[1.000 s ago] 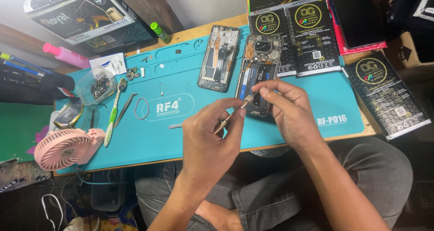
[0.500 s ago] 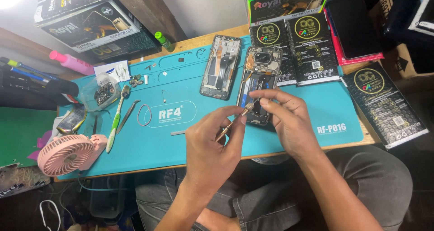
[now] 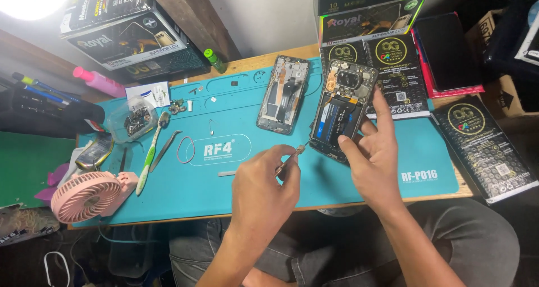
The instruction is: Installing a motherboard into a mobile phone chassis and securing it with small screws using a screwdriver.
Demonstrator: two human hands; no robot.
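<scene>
**Opened phone held at the mat's middle, small tool pinched beside it**

An opened phone (image 3: 342,110), its back removed and its battery and camera module exposed, is seen lying on the teal work mat (image 3: 236,186), tilted with its top toward 1 o'clock. The right hand (image 3: 373,155) is laid against the phone's lower right edge at about 4 o'clock from it; the thumb is pressed on the lower corner and the index finger is stretched up along the side, the remaining fingers loosely spread. A thin tool (image 3: 289,156) is pinched between the thumb and fingers of the left hand (image 3: 264,188), its tip pointed toward 2 o'clock and held just short of the phone's bottom corner. A second phone frame (image 3: 283,93) is found at 10 o'clock from the opened phone. At 9 o'clock on the mat a green toothbrush (image 3: 149,155), tweezers (image 3: 164,150) and a red rubber band (image 3: 186,150) are laid out, with a pink fan (image 3: 87,196) at the edge.
</scene>
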